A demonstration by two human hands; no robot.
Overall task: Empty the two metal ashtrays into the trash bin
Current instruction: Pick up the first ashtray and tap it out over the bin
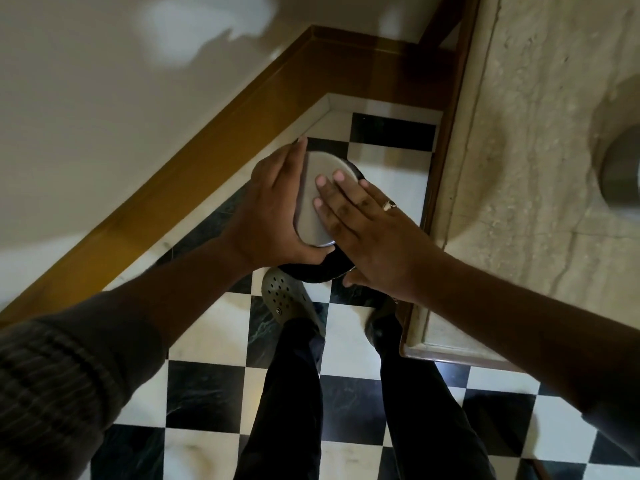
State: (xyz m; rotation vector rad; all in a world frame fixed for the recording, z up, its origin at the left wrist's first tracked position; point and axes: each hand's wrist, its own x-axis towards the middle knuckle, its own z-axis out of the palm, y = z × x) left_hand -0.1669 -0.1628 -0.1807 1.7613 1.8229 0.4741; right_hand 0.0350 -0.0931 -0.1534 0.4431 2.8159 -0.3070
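Ashtray [317, 199] is sitting upturned over the bin [325, 268], looking light, stiff, slippery. Left hand [273, 209] is gripping its rim; right hand [367, 230] is pressing flat on its base.

One head camera looks steeply down, close over both hands (wide-angle). The floor [353, 403] fills six o'clock. No second view.

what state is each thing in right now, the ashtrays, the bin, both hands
round metal ashtray: turned upside down over the bin, base facing up
black trash bin: on the checkered floor, mostly hidden under the ashtray and hands
left hand: gripping the ashtray's left edge
right hand: flat, fingers pressed on the ashtray's base
second metal ashtray: on the stone counter at right, upright, contents not visible
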